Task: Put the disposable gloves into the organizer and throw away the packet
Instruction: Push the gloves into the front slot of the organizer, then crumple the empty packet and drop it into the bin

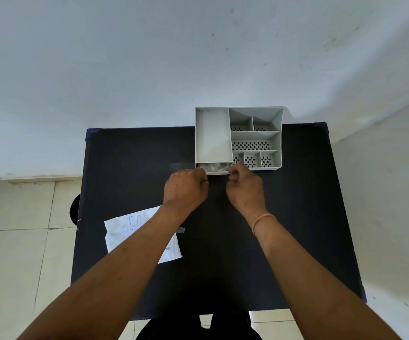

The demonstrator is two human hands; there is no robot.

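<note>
A grey plastic organizer (279, 143) with several compartments stands at the far side of the black table (137, 168). A small drawer (214, 171) sticks out a little from its front left, and clear disposable gloves (213, 166) show inside it. My left hand (186, 187) and my right hand (246, 186) both grip the drawer's front edge, one at each end. The white gloves packet (120, 234) with blue print lies flat on the table's near left, partly under my left forearm.
A white wall rises just behind the table. Pale floor tiles show on the left, with a dark round object (75, 209) at the table's left edge. My dark-clothed lap (198, 327) is at the bottom.
</note>
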